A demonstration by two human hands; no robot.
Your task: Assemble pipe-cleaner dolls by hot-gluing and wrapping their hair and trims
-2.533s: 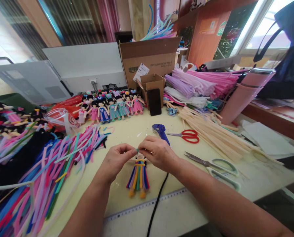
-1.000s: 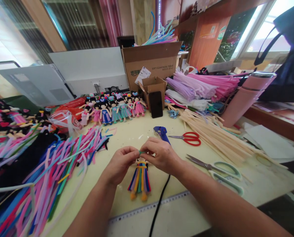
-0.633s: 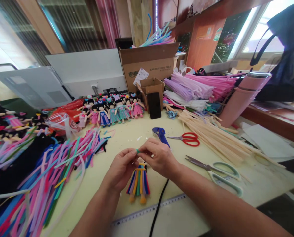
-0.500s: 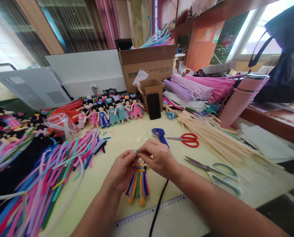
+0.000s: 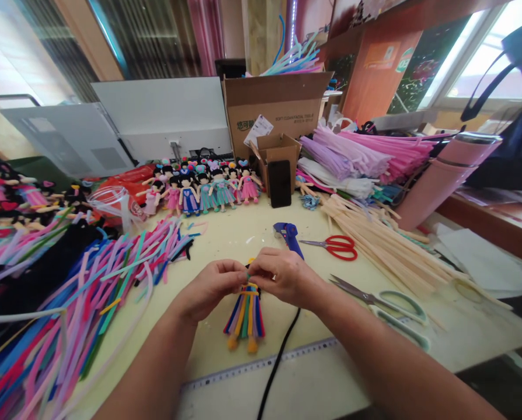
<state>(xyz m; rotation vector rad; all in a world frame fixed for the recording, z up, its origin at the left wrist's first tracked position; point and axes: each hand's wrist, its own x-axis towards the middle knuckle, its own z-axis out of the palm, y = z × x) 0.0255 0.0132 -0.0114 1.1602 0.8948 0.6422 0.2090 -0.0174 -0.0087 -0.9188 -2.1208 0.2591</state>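
Observation:
A doll (image 5: 244, 315) made of pipe cleaners, with a striped skirt and yellow feet, lies on the table under my fingertips. My left hand (image 5: 212, 289) is closed in a pinch at the doll's upper body, coming from the left. Opposite it, my right hand (image 5: 285, 277) pinches at the same spot, and the fingertips of both hands meet. Between them shows a tiny green piece of pipe cleaner (image 5: 248, 276). Most of the doll's head and arms are hidden behind my fingers. Just beyond my right hand lies a blue glue gun (image 5: 291, 238).
Red-handled scissors (image 5: 340, 248) and green-handled scissors (image 5: 375, 300) lie on the right, near beige pipe cleaners (image 5: 375, 251). A ruler (image 5: 261, 364) and a black cable (image 5: 278, 364) are in front. Coloured pipe cleaners (image 5: 112, 286) cover the left; finished dolls (image 5: 208, 189), a phone (image 5: 280, 184) and boxes stand behind.
Both hands have come down closer over the doll's upper body, carrying the green piece to it. My left hand has turned flatter. The view has shifted slightly.

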